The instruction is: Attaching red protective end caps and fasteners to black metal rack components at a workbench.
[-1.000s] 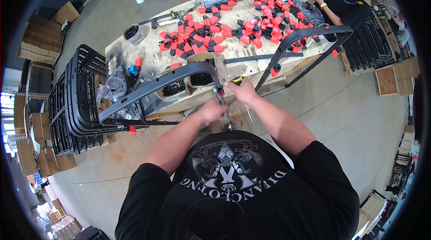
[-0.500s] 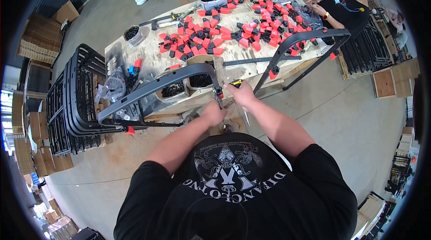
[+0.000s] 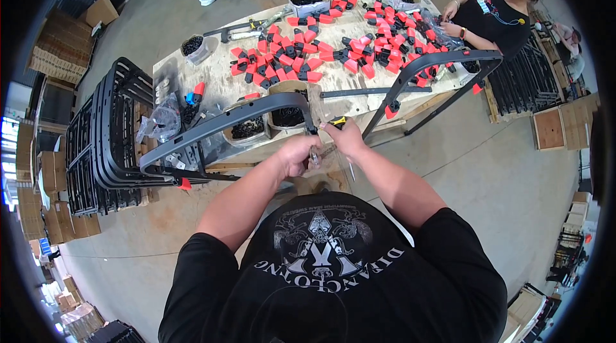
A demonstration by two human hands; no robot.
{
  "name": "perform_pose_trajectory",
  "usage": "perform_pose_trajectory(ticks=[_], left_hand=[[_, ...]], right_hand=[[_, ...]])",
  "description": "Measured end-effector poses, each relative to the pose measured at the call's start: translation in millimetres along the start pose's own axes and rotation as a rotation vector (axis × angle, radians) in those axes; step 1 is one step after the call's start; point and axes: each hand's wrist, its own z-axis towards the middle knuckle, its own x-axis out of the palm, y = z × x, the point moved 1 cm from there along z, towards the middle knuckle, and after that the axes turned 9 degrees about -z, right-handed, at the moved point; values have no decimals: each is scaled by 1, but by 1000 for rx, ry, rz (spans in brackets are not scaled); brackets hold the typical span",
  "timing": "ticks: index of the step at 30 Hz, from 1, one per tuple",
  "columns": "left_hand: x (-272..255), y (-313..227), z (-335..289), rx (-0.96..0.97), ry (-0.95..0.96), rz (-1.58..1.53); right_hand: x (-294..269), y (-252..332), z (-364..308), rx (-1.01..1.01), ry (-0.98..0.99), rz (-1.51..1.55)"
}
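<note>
Left hand point(image 3: 297, 152) is curled, hold unclear; right hand point(image 3: 347, 137) grips a screwdriver point(image 3: 338, 122). The bar point(image 3: 219, 121) arches toward frame left from just above the nearer left hand.

bare left hand point(image 3: 299, 155) and right hand point(image 3: 347, 136); behind the grip, a black short-sleeved t-shirt point(image 3: 321, 314) with a grey-and-white chest emblem point(image 3: 320, 253), bold white lettering point(image 3: 336, 288) arcing farther from the grip
</note>
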Motion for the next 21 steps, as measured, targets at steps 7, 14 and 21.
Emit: perform_pose_trajectory(ticks=[7, 14, 21], left_hand=[[16, 33, -7, 558, -441, 631], [18, -10, -15, 39, -86, 66], [26, 17, -8, 409, -378, 672]], right_hand=[[-4, 10, -10, 8, 20, -73], [4, -21, 5, -93, -78, -44], [4, -74, -11, -131, 189, 31]])
